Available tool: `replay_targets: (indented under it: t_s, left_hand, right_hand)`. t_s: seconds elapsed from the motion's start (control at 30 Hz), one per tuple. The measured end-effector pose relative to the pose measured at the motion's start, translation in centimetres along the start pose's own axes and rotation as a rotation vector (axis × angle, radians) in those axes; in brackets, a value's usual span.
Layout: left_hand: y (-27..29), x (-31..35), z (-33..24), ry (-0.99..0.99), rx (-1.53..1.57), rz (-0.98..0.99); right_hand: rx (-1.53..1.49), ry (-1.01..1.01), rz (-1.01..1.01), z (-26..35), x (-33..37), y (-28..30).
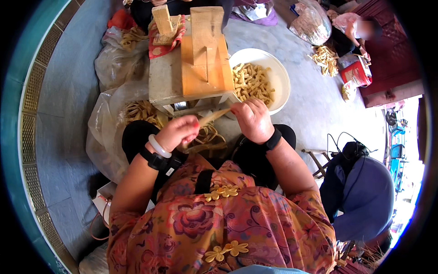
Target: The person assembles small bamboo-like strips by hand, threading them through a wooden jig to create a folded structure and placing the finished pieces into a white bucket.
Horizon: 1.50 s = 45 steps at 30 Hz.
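A flat tan strip point(213, 117) is stretched between my two hands above my lap. My left hand point(177, 132) is closed on its lower end, and my right hand point(253, 119) pinches the upper end. Just beyond them, a wooden block with an upright board point(204, 34) and a thin peg point(207, 64) rests on a small low table point(165, 84). Right of it stands a white basin point(284, 86) partly filled with short, knotted-looking tan pieces point(252, 80). More loose strips point(212, 137) lie below my hands, partly hidden by them.
Clear plastic bags point(107, 118) with strips lie left of the table. Across it are another person's hand point(159, 2) and a smaller wooden stand point(163, 23) on red cloth. A person point(349, 29) sits far right by a strip pile point(325, 60). A blue-covered seat point(365, 196) stands right.
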<state>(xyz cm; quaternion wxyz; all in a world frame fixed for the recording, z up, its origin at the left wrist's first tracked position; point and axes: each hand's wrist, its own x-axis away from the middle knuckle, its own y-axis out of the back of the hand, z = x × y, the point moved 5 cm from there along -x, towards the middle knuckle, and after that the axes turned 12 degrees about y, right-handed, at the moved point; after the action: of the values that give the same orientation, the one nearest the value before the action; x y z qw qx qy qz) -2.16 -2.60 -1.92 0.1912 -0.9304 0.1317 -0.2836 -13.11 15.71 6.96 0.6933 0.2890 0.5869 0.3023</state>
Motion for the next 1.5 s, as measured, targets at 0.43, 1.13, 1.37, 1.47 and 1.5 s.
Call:
replay_targets:
  t_s: [0.43,1.13,1.37,1.47,1.5]
  left_hand:
    - [-5.4,-1.1,0.6,-0.267,-0.889,-0.130]
    - [-2.9,-2.5,-0.4,-0.243,-0.072,-0.120]
    - [-3.6,-0.1,-2.8,-0.645,-0.489,-0.407]
    - [-3.4,0.1,-2.1,-0.490,-0.454,-0.444]
    - [-3.1,0.9,-3.6,-0.698,-0.659,-0.668]
  right_hand:
    - [-0.397,0.012,0.069,6.3,1.4,-1.8]
    - [-0.336,-0.499,0.029,2.0,2.3,-3.7]
    - [-0.728,-0.605,0.144,3.5,2.7,-4.4]
    - [-0.742,-0.676,0.216,4.3,2.4,-4.4]
    - [-0.827,-0.707,0.199,4.7,2.2,-4.1]
